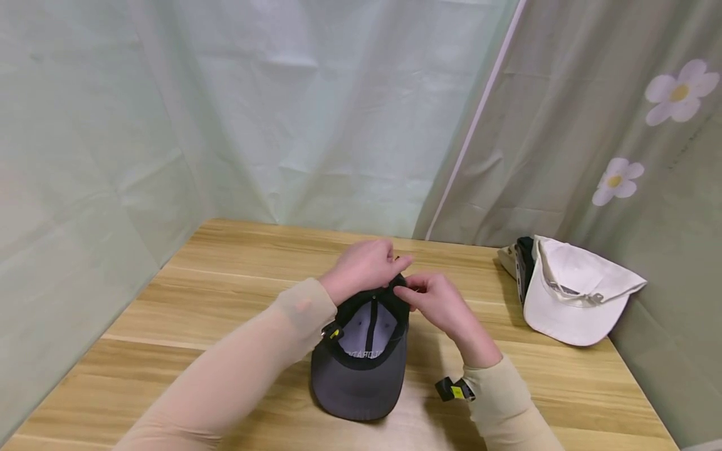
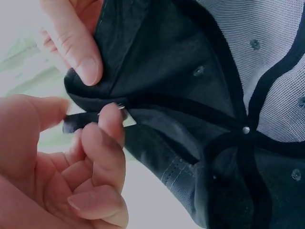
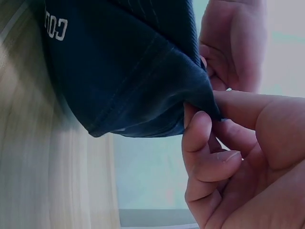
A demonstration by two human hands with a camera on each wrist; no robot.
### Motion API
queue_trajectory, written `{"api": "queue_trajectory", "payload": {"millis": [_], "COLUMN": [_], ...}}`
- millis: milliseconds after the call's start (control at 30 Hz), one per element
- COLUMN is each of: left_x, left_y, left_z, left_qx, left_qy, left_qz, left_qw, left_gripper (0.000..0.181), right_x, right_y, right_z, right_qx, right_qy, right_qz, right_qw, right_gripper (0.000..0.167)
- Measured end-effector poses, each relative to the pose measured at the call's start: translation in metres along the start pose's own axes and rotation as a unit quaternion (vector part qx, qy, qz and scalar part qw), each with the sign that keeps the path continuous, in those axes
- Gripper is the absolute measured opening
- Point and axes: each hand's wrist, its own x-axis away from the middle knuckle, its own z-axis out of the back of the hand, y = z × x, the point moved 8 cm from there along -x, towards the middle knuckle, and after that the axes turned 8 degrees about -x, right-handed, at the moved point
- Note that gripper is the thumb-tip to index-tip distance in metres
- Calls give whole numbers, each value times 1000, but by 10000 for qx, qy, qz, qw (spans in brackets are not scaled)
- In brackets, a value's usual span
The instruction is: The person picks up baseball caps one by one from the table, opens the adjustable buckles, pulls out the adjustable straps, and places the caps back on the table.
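A dark baseball cap (image 1: 361, 391) is held with its hollow inside facing up and its brim toward me in the head view. My left hand (image 1: 365, 268) is at the cap's far back edge. In the left wrist view, that hand (image 2: 81, 157) pinches a short black strap (image 2: 76, 122) with a small shiny piece beside the fingertip. My right hand (image 1: 442, 305) grips the back edge at the right, thumb on the inside. The right wrist view has the right hand (image 3: 238, 157) pinching the cap's fabric (image 3: 119, 81); pale lettering shows on its side.
Several caps stand nested at the table's right end, a white cap (image 1: 564, 319) in front and darker ones behind. The wooden table (image 1: 225, 269) meets pale curtains (image 1: 338, 125) at the back and sides. Wrist straps with cameras sit on both arms.
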Motion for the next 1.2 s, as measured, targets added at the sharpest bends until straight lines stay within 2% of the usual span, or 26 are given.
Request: {"api": "queue_trajectory", "payload": {"millis": [167,367,567,800,967,1200], "left_x": [3,7,13,20,23,25], "left_y": [-2,0,6,8,10,7], "left_z": [1,2,1,-1,1,3], "left_qx": [90,118,114,272,187,-47], "left_qy": [-118,-92,-51,-145,-21,134], "left_qz": [-54,-324,-576,-634,-760,-654], "left_qw": [9999,9994,9983,9975,9969,9978], "left_gripper": [24,20,18,17,16,15], "right_x": [0,1,0,0,0,0], "right_y": [0,5,12,14,14,15], "right_z": [0,4,9,11,14,18], "right_qx": [100,-96,-436,-717,-759,-696], "right_qy": [-86,-136,122,195,299,449], "right_qz": [-61,-344,-679,-771,-739,-708], "right_qw": [9999,9993,9967,9943,9939,9940], "right_gripper": [22,35,49,40,32,28]}}
